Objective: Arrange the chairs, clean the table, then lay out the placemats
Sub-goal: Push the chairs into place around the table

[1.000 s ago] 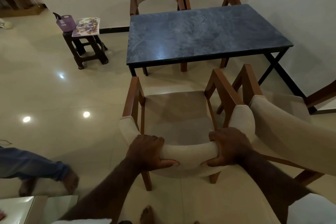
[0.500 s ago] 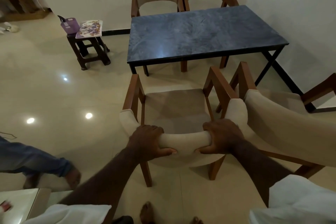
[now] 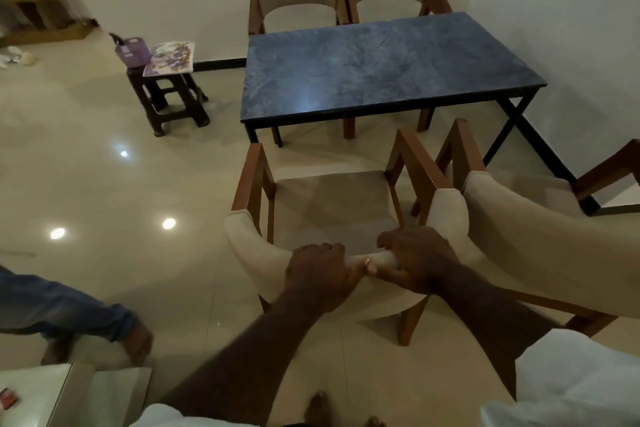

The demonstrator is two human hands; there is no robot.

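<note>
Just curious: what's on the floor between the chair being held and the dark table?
Nothing: the head view shows bare glossy floor between the held chair and the table.

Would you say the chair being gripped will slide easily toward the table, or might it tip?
The chair probably slides easily on the glossy floor. Gripped high on its backrest by the left hand and right hand, it might tip. Its wooden frame looks rigid.

Beige wood-framed chair [image 3: 329, 204] facing table [image 3: 381, 62]
</note>
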